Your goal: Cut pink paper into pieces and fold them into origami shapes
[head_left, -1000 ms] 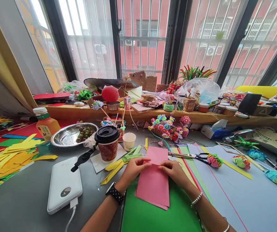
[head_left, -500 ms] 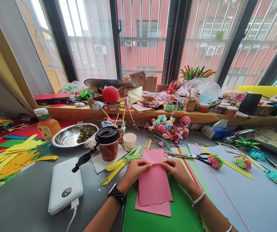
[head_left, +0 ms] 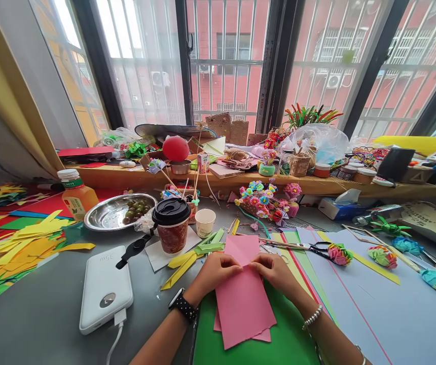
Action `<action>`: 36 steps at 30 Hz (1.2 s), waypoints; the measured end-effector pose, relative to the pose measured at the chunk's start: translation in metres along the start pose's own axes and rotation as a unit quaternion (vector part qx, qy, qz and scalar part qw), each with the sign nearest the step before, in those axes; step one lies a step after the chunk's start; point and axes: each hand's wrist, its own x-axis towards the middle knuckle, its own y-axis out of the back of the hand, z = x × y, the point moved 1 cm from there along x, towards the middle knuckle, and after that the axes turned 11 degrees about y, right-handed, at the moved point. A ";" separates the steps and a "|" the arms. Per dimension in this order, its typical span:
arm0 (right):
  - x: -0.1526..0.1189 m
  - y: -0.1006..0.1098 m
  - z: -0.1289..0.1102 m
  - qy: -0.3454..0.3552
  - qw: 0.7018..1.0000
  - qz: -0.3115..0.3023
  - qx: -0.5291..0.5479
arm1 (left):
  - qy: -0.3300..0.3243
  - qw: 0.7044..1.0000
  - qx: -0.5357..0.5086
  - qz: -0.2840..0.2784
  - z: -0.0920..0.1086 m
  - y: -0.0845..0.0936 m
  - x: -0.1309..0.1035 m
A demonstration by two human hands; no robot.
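Note:
A sheet of pink paper (head_left: 244, 309) lies in front of me, its lower edge a little ragged. My left hand (head_left: 220, 274) pinches its upper left edge between thumb and fingers. On the upper right edge, my right hand (head_left: 273, 274) pinches in the same way, the two thumbs close together. Another pink piece (head_left: 243, 248) shows above the thumbs; whether it is part of the same sheet I cannot tell. Corners of a second pink sheet (head_left: 263, 335) stick out underneath. All this rests over a green sheet or board (head_left: 290, 339).
Scissors (head_left: 313, 247) and paper flowers (head_left: 339, 253) lie at right on white paper (head_left: 404, 304). At left are a white power bank (head_left: 106, 289), a lidded coffee cup (head_left: 171, 230), a paper cup (head_left: 205, 223), a steel plate (head_left: 100, 218) with fruit, a juice bottle (head_left: 77, 197) and yellow paper strips (head_left: 31, 248).
Both hands have moved slightly down and closer together. The upper pink sheet has slid toward me and tilted, covering more of the sheet beneath.

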 end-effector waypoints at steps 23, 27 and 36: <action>0.000 0.009 0.000 0.014 0.999 -0.016 -0.041 | -0.022 0.997 -0.010 0.074 -0.001 -0.007 0.000; 0.000 0.007 -0.002 0.020 0.996 -0.009 -0.088 | -0.017 0.997 -0.014 0.074 -0.003 -0.008 0.001; -0.002 0.006 -0.007 0.041 0.994 -0.028 -0.094 | -0.026 0.998 -0.039 0.042 0.000 -0.010 -0.002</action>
